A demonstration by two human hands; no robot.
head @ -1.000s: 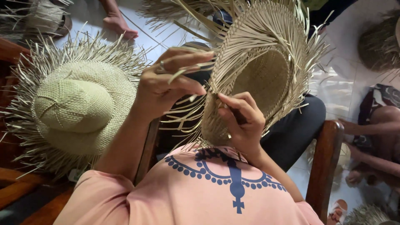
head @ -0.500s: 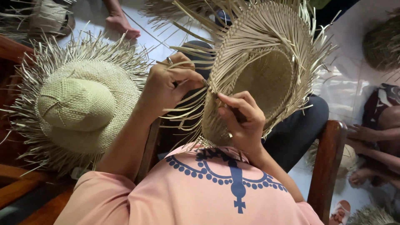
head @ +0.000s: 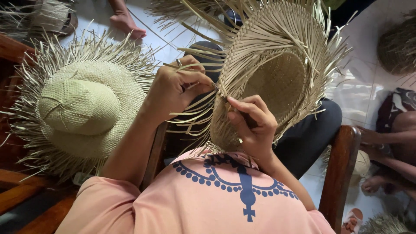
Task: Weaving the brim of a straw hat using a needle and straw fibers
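Left hand: the left hand (head: 175, 89) is closed, fingertips pinching thin pale straw strands (head: 190, 110) at the rim of the hat in work.
Right hand: the right hand (head: 251, 123) is curled against the near edge of the same hat, thumb and forefinger pressed together on a strand; what lies under the palm is hidden.
Hat in work: the unfinished tan woven straw hat with a long loose fringe (head: 277, 73) is held up over the lap, hollow crown facing the camera, between the two hands.
Beside it: a finished pale green woven straw hat with a frayed brim (head: 82, 108) lies crown up to the left, well apart from the hands, on dark wooden furniture (head: 17, 190).
In the way: loose strands fan across the gap between the hands and cover part of the dark trousers (head: 312, 138) below.
Foreground: a pink shirt with a blue bead-like print (head: 225, 203) fills the bottom.
Around: a brown wooden chair arm (head: 342, 169) stands at the right; another person's bare foot (head: 128, 21) rests on the light floor (head: 364, 86) above.
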